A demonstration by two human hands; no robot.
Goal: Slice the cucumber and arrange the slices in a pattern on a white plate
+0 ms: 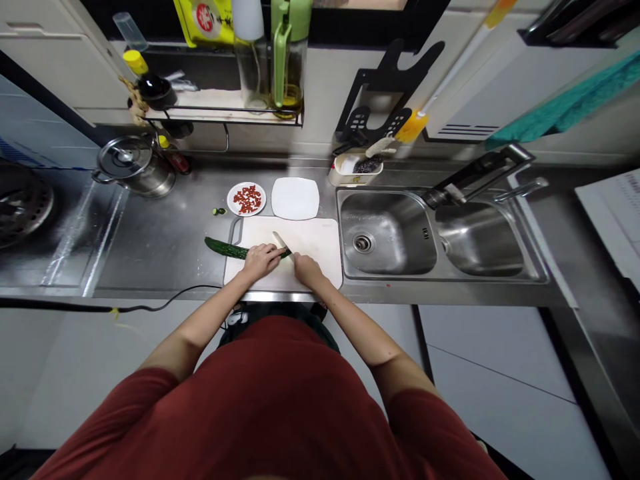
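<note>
A long green cucumber (226,249) lies across the white cutting board (320,243), its left end reaching past the board's edge. My left hand (262,261) presses down on it near its right end, fingers closed over it. In my right hand (307,270) is a kitchen knife (280,240), its handle wrapped by the fingers and its blade at the cucumber's right end. Behind the board stand a white plate of chopped red pieces (247,199) and a bare white square plate (295,198). Two small green cucumber ends (219,211) lie left of the board.
Right of the board is a double steel sink (387,233) with a faucet (523,189). A lidded steel pot (135,167) stands back left, near a stove burner (23,203). Above hangs a shelf (220,115) with bottles. A black cable (175,293) runs along the counter's front edge.
</note>
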